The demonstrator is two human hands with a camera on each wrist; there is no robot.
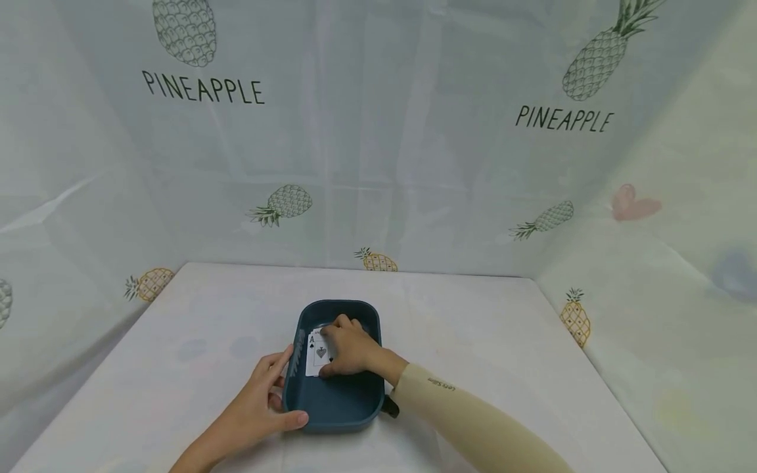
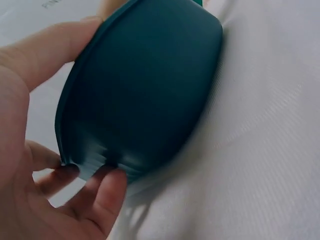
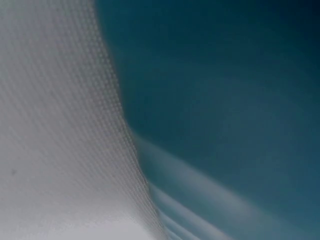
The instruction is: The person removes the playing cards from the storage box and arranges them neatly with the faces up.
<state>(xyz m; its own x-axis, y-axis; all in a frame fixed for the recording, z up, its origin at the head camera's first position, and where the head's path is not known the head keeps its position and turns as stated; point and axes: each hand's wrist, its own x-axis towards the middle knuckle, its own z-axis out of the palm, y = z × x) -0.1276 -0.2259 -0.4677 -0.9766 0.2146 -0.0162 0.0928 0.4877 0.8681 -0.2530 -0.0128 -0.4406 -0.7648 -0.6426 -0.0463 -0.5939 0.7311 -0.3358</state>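
A dark blue rectangular tray with rounded corners sits on the table. Inside it lie playing cards, the ace of spades face up on top. My right hand reaches over the right rim and grips the cards, fingers at their far edge and thumb at the near edge. With my left hand I hold the tray's left side, thumb at the near left corner. The left wrist view shows the tray's outer wall between thumb and curled fingers. Only sleeve and blurred tray fill the right wrist view, so the cards are hidden there.
A white cloth covers the table. Pineapple-printed sheets hang behind and at both sides. A small black object shows beside the tray's right wall, under the beige sleeve.
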